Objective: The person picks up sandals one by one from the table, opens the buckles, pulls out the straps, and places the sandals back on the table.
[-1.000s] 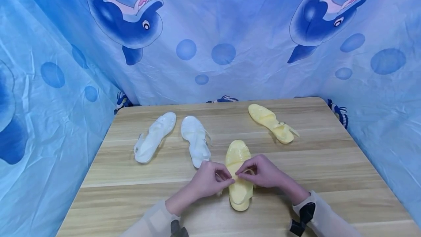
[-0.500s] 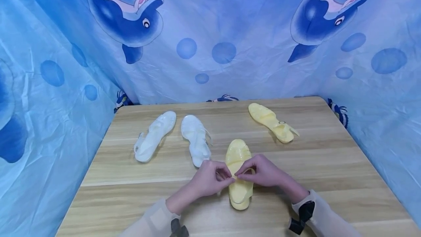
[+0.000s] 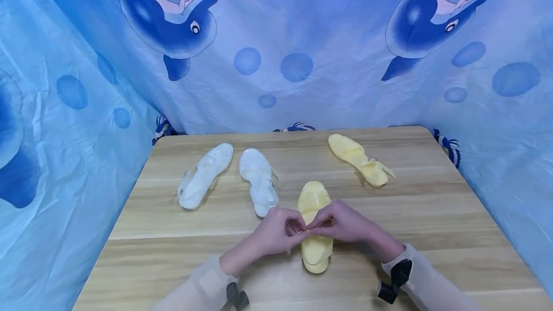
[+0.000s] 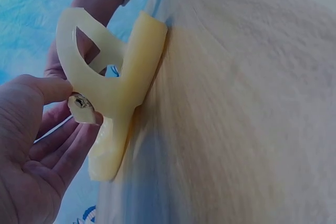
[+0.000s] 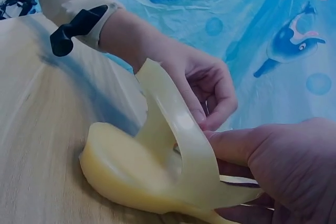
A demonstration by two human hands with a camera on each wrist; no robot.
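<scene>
Fastening the strap point(image 4: 67, 40) on the near sandal point(image 3: 317, 253) imo, left hand point(image 3: 276, 232) and right hand point(image 3: 345, 223) pinching it, next probably needs careful aligning

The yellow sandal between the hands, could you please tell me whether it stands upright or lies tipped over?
Upright: in the right wrist view, the yellow sandal rests sole-down on the table, its strap arching above.

Two yellow sandals point(image 3: 317, 253) point(image 3: 357, 160), two white sandals point(image 3: 205, 176) point(image 3: 259, 181), two hands point(image 3: 276, 232) point(image 3: 344, 223), two black wrist devices point(image 3: 236, 296) point(image 3: 401, 273), one wooden table point(image 3: 432, 215)
</scene>
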